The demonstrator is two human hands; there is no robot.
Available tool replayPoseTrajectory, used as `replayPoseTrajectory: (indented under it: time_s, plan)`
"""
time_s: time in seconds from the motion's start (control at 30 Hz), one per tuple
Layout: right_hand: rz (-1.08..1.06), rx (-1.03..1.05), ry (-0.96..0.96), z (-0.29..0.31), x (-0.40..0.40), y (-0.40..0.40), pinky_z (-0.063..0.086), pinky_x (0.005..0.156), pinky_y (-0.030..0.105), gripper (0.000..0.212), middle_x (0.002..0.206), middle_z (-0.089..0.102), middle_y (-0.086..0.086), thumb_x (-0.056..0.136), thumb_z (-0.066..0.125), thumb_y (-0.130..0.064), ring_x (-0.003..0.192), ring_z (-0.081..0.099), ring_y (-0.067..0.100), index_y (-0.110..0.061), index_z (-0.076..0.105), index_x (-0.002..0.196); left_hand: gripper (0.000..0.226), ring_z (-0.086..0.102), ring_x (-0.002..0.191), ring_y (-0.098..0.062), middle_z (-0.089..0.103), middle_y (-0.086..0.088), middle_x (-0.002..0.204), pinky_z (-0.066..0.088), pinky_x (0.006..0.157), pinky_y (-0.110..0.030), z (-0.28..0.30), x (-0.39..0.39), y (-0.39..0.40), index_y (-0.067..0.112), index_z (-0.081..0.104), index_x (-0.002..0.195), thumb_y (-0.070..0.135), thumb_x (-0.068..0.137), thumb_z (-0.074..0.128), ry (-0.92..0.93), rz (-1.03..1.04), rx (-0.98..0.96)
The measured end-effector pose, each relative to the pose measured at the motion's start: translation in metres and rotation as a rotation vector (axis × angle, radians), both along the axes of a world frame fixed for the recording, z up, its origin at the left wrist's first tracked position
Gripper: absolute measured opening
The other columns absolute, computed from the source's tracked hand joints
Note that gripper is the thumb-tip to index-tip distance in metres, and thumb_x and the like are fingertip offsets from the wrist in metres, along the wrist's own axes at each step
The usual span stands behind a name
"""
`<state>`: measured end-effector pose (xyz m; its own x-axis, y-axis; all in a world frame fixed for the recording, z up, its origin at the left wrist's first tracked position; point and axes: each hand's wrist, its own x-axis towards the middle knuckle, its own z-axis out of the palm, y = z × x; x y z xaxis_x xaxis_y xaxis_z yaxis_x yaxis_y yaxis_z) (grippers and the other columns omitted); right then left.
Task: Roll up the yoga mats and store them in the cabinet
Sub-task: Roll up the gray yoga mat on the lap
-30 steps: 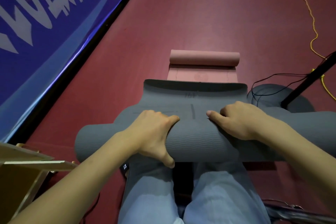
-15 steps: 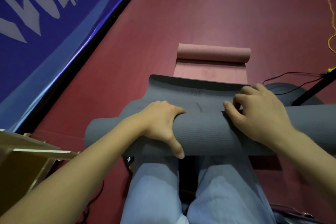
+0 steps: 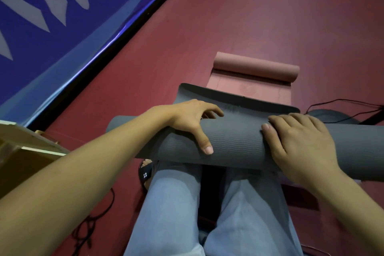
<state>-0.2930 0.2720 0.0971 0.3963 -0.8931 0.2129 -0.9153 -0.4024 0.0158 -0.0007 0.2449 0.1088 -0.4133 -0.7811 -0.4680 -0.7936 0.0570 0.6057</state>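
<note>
The dark red floor (image 3: 259, 16) bears a grey mat (image 3: 234, 141), a pink mat (image 3: 255, 68) and black cables (image 3: 340, 103).

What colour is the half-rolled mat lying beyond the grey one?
Dusty pink mat, seen in the head view.

You see grey wavy-ribbed mat (image 3: 234, 141) | pink mat (image 3: 255, 68) | dark-red floor (image 3: 270, 16) | blue banner (image 3: 52, 16), white lettering
</note>
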Motion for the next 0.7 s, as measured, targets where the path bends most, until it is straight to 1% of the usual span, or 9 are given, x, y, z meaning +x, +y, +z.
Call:
replayPoseTrajectory:
  time_s: [0.07, 0.17, 0.27, 0.33, 0.4, 0.47, 0.5, 0.6, 0.7]
  plan:
    - [-0.036, 0.029, 0.009, 0.002, 0.005, -0.004, 0.04, 0.098, 0.047, 0.054, 0.105, 0.074, 0.005, 0.101, 0.026, -0.048, 0.106, 0.062, 0.035, -0.018, 0.07, 0.106, 0.119, 0.06, 0.119, -0.004, 0.06, 0.015, 0.135, 0.048, 0.106, -0.033, -0.001, 0.003, -0.001, 0.038, 0.049, 0.146, 0.063, 0.039, 0.093, 0.018, 0.012, -0.036]
    - [-0.06, 0.044, 0.027, 0.002, 0.011, -0.011, 0.041, 0.089, 0.045, 0.052, 0.1, 0.073, 0.004, 0.1, 0.024, -0.049, 0.096, 0.064, 0.034, -0.02, 0.066, 0.11, 0.121, 0.06, 0.116, -0.002, 0.06, 0.02, 0.131, 0.049, 0.104, -0.034, -0.005, 0.009, 0.0, 0.04, 0.045, 0.147, 0.074, 0.039, 0.088, 0.011, 0.027, -0.098]
    - [-0.084, 0.06, -0.008, 0.004, 0.013, -0.017, 0.039, 0.08, 0.043, 0.043, 0.086, 0.067, 0.003, 0.099, 0.025, -0.051, 0.085, 0.06, 0.032, -0.02, 0.054, 0.094, 0.12, 0.057, 0.12, -0.001, 0.058, 0.021, 0.134, 0.049, 0.102, -0.033, -0.008, 0.016, -0.001, 0.039, 0.041, 0.149, 0.076, 0.045, 0.086, 0.048, 0.049, -0.146]
    - [-0.078, 0.091, -0.032, 0.008, 0.015, -0.023, 0.036, 0.076, 0.042, 0.04, 0.084, 0.066, 0.003, 0.101, 0.027, -0.049, 0.085, 0.058, 0.032, -0.019, 0.049, 0.087, 0.109, 0.058, 0.118, 0.001, 0.059, 0.019, 0.133, 0.051, 0.098, -0.031, -0.008, 0.02, -0.003, 0.037, 0.046, 0.145, 0.073, 0.05, 0.086, 0.089, 0.077, -0.178]
    - [-0.086, 0.142, -0.057, 0.011, 0.021, -0.035, 0.029, 0.073, 0.04, 0.04, 0.088, 0.068, 0.011, 0.103, 0.033, -0.047, 0.086, 0.057, 0.035, -0.016, 0.053, 0.087, 0.086, 0.063, 0.108, 0.001, 0.067, 0.016, 0.12, 0.055, 0.093, -0.033, -0.011, 0.024, -0.004, 0.032, 0.061, 0.128, 0.073, 0.056, 0.083, 0.104, 0.133, -0.232]
    - [-0.104, 0.211, -0.041, 0.015, 0.027, -0.052, 0.028, 0.071, 0.039, 0.044, 0.094, 0.069, 0.017, 0.104, 0.033, -0.048, 0.087, 0.058, 0.038, -0.015, 0.059, 0.091, 0.066, 0.068, 0.099, -0.002, 0.073, 0.014, 0.106, 0.057, 0.09, -0.04, -0.012, 0.026, -0.005, 0.03, 0.072, 0.112, 0.076, 0.064, 0.074, 0.071, 0.181, -0.292]
    - [-0.111, 0.252, -0.035, 0.016, 0.03, -0.06, 0.029, 0.07, 0.038, 0.046, 0.097, 0.07, 0.017, 0.104, 0.033, -0.05, 0.086, 0.058, 0.037, -0.015, 0.061, 0.092, 0.064, 0.069, 0.097, -0.002, 0.075, 0.014, 0.104, 0.056, 0.089, -0.042, -0.013, 0.026, -0.004, 0.03, 0.075, 0.11, 0.078, 0.069, 0.067, 0.044, 0.191, -0.308]
    - [-0.126, 0.363, -0.06, 0.015, 0.036, -0.08, 0.035, 0.07, 0.038, 0.052, 0.102, 0.069, 0.015, 0.102, 0.032, -0.055, 0.082, 0.052, 0.033, -0.016, 0.065, 0.092, 0.067, 0.069, 0.103, -0.005, 0.076, 0.014, 0.114, 0.054, 0.093, -0.042, -0.011, 0.022, -0.003, 0.036, 0.077, 0.115, 0.083, 0.077, 0.047, -0.057, 0.205, -0.295]
    - [-0.126, 0.402, -0.073, 0.012, 0.038, -0.089, 0.037, 0.071, 0.038, 0.053, 0.104, 0.069, 0.013, 0.101, 0.034, -0.057, 0.083, 0.053, 0.032, -0.017, 0.068, 0.098, 0.062, 0.069, 0.101, -0.012, 0.076, 0.011, 0.113, 0.054, 0.093, -0.045, -0.01, 0.02, -0.003, 0.041, 0.074, 0.115, 0.084, 0.083, 0.043, -0.091, 0.21, -0.253]
